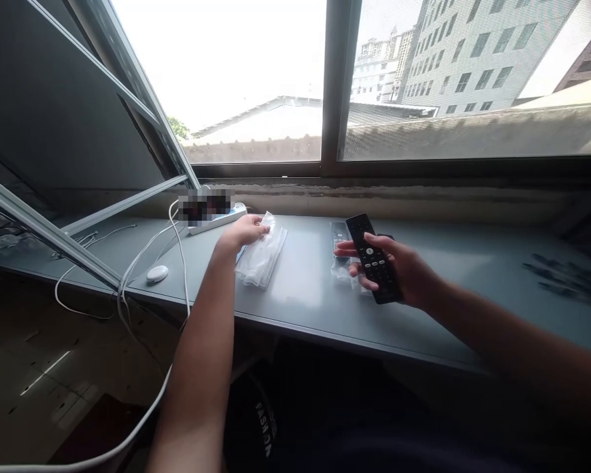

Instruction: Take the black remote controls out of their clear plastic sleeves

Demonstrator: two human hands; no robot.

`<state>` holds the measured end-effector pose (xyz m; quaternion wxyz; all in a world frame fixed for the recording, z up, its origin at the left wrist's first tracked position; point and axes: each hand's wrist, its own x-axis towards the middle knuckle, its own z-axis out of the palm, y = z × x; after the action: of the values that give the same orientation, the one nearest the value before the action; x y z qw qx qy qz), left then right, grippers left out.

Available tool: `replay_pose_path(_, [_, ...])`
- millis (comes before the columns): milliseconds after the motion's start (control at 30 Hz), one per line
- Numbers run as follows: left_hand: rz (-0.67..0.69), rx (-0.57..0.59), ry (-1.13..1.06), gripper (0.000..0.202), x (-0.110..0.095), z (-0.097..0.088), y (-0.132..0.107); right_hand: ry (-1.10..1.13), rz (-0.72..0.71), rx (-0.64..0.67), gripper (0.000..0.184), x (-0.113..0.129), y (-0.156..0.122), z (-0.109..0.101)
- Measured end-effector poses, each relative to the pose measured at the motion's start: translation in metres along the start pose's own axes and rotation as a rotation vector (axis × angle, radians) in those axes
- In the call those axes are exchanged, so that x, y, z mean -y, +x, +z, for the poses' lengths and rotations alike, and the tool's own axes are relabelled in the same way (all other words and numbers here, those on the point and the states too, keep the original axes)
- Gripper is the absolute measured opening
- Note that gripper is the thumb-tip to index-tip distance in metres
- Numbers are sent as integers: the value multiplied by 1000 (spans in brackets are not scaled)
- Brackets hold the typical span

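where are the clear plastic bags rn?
Head view, just left of centre: the clear plastic bags lie on the grey table, right of the white power strip, the left hand touching their upper end.

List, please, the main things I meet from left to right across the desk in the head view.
White puck-shaped object, white power strip, translucent plastic bags, black remote control in the right hand, blurred dark pile.

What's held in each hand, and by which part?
Right hand: black remote, around its middle. Left hand: pinching the plastic bags near their far end.
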<state>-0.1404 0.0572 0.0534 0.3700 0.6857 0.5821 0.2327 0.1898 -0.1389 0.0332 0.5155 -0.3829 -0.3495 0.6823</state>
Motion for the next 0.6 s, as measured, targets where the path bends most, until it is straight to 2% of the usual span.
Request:
replay_pose_path(67, [8, 7, 84, 20, 1, 5, 5, -3, 5, -12, 33, 0, 0, 0])
replay_pose_path(200, [-58, -17, 268, 47, -2, 11, 6, -2, 18, -16, 32, 2, -1, 0])
replay_pose_path(267, [-88, -45, 398, 53, -4, 12, 2, -4, 27, -2, 33, 2, -3, 1])
replay_pose_path(333, [-112, -106, 520, 54, -9, 15, -3, -3, 37, 13, 36, 2, -4, 2])
replay_pose_path(400, [-128, -246, 661, 50, -18, 21, -10, 22, 46, 25, 44, 1, -4, 3])
replay_pose_path(467, [-26, -446, 784, 44, -34, 33, -19, 70, 55, 30, 57, 0, -2, 3])
replay_pose_path(533, [118, -481, 755, 39, -53, 50, -25, 124, 73, 32, 63, -1, 0, 2])
replay_pose_path(600, [251, -471, 695, 35, -74, 69, -26, 173, 98, 36, 57, 0, 1, 1])
